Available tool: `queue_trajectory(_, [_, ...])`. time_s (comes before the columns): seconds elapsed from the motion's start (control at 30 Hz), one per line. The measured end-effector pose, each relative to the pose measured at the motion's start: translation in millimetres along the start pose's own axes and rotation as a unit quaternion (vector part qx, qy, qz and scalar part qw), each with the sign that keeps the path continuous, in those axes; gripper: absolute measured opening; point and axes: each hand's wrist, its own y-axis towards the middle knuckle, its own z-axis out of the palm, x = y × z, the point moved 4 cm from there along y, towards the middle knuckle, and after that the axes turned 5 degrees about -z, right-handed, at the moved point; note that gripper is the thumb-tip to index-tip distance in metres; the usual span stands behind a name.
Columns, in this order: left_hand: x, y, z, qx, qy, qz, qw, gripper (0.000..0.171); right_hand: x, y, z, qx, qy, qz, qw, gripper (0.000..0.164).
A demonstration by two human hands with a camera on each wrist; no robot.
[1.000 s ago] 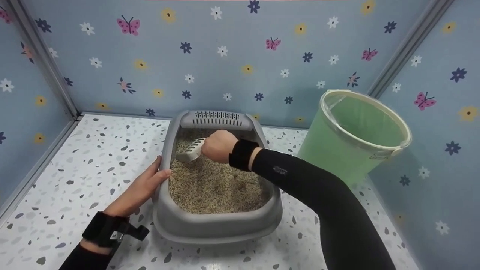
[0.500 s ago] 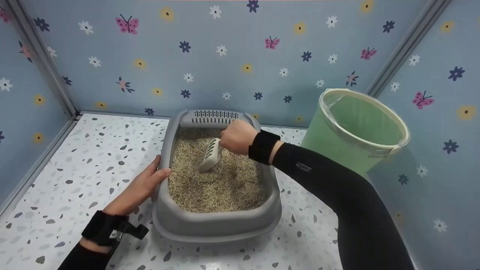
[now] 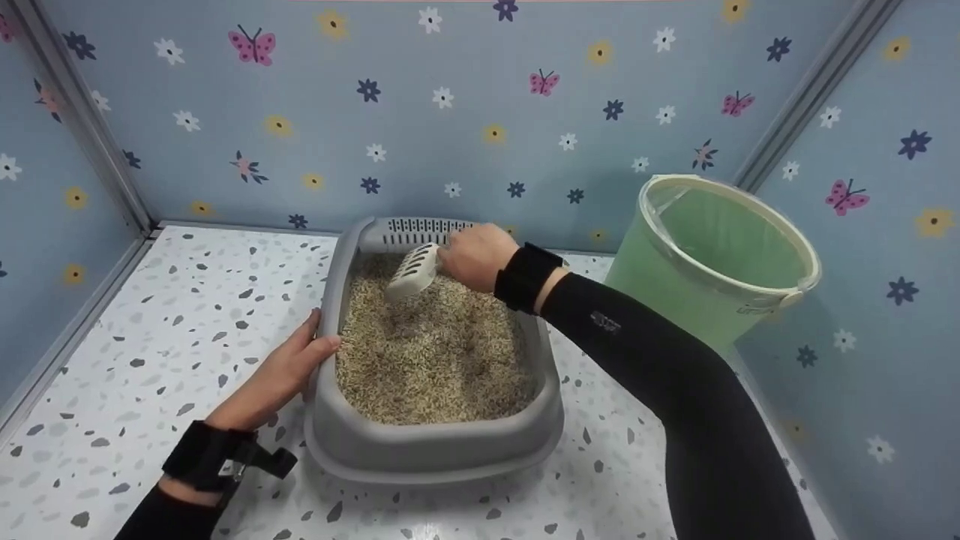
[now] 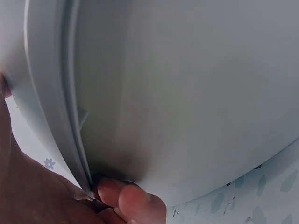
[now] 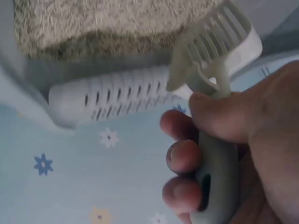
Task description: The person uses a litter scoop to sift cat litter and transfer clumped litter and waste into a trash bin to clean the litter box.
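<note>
A grey litter box (image 3: 435,454) stands on the floor, filled with tan granular litter (image 3: 439,367). My left hand (image 3: 281,371) grips its left rim, thumb on top; in the left wrist view the fingertips (image 4: 140,203) curl under the rim's lip. My right hand (image 3: 480,255) holds a slotted litter scoop (image 3: 414,271) over the back part of the box. In the right wrist view, thumb and fingers wrap round the scoop's handle (image 5: 217,182), and the slotted head is tilted; I see no clump in it. Whether the scoop touches the litter, I cannot tell.
Right of the box stands a green bucket (image 3: 675,300) with a cream rim and a clear liner. Flower-patterned walls (image 3: 450,112) close off the back and both sides. Speckled white floor (image 3: 187,322) lies left of the box.
My right hand swung the scoop rightward through the litter, then lifted and moved it toward the back of the box. My left hand kept its place on the rim.
</note>
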Motion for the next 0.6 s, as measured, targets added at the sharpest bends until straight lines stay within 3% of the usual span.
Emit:
queue_trajectory(0.1, [0.2,0.3,-0.5,-0.003,0.006,-0.002,1.0,0.099,8,12,11,0.035,0.047,-0.009,0.998,0.042])
queue_trajectory(0.27, [0.9,0.3,-0.2,-0.005,0.006,0.001,1.0,0.098,19,29,26,0.075,0.035,-0.012,0.996,0.034])
queue_trajectory(0.4, [1.2,-0.1,0.1,-0.004,0.007,0.003,1.0,0.097,20,34,33,0.076,0.032,-0.006,0.997,0.025])
queue_trajectory(0.6, [1.4,0.0,-1.3,0.002,-0.006,0.009,0.9999,0.095,14,31,44,0.14,0.018,0.0,0.99,0.043])
